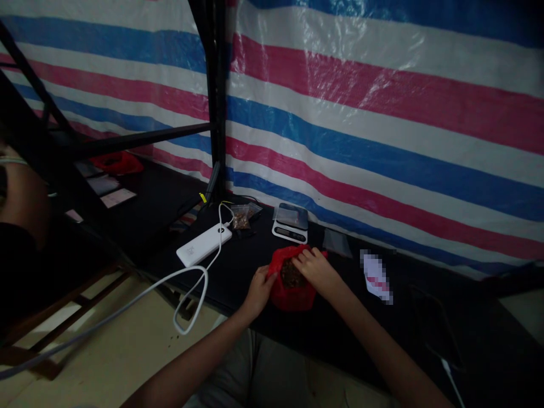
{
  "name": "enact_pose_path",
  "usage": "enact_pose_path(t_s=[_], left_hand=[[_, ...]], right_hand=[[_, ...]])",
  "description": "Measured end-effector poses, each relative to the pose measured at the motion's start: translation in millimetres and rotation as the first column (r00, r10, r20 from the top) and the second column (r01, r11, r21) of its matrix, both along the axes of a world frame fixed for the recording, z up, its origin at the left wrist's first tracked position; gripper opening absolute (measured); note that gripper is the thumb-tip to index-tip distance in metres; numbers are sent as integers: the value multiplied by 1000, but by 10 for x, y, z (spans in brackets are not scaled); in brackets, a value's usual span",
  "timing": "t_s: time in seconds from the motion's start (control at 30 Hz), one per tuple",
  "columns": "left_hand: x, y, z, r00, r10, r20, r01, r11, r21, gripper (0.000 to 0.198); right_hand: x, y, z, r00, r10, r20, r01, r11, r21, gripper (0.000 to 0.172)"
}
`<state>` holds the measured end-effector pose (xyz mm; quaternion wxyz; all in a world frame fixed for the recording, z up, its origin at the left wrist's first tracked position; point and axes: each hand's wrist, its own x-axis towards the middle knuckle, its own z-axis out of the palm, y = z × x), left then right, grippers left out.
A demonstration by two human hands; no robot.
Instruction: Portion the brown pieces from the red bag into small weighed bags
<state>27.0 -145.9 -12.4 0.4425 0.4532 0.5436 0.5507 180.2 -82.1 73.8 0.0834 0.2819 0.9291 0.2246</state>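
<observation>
A red plastic bag (293, 296) full of small brown pieces lies open on the black table (238, 272). My left hand (258, 292) grips the bag's left edge with closed fingers. My right hand (317, 271) rests over the bag's mouth, its fingers curled down into the brown pieces; what they hold is hidden. Just behind the bag stands a small digital scale (291, 222) with an empty pan.
A white power bank (204, 244) with a white cable (187, 283) lies left of the bag. A clear bag of brown pieces (242, 217) sits behind it. An empty clear bag (336, 242) and a white packet (376, 277) lie to the right. Another person (19, 226) is at far left.
</observation>
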Motion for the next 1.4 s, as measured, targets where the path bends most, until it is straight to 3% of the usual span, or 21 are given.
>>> enact_pose_path(t_s=[0.1, 0.23, 0.33, 0.47, 0.63, 0.77, 0.93, 1.17, 1.3, 1.4], left_hand=[[112, 16, 39, 896, 89, 434, -25, 988, -151, 32], [249, 34, 122, 719, 187, 670, -43, 973, -225, 37], [293, 65, 172, 647, 178, 742, -27, 977, -211, 36], [302, 78, 157, 616, 177, 767, -20, 978, -210, 33], [377, 69, 117, 577, 236, 782, -47, 965, -257, 29], [440, 134, 241, 516, 153, 843, -18, 986, -168, 29], [481, 263, 362, 511, 101, 853, -15, 994, -109, 30], [613, 285, 221, 552, 172, 816, -86, 985, -149, 39], [678, 297, 206, 582, 140, 801, -72, 990, -121, 41], [693, 314, 251, 623, 64, 780, -13, 997, -72, 42]], right_hand=[[-89, -47, -9, 999, -33, -18, 32, 998, -52, 22], [-95, -75, -32, 994, -89, -67, 82, 991, -106, 23], [-26, -77, 8, 991, -123, -49, 117, 985, -123, 23], [83, -78, 71, 984, -178, 20, 180, 980, -85, 20], [95, -78, -2, 992, -129, 9, 129, 987, -93, 21], [86, -65, -10, 993, -108, -56, 98, 984, -145, 17], [206, -105, 9, 947, -188, -260, 117, 957, -265, 25], [400, -170, -259, 768, -400, -501, 207, 894, -396, 32], [469, -158, -371, 661, -487, -571, 134, 826, -548, 34], [482, -162, -421, 589, -512, -625, 84, 808, -583, 35]])
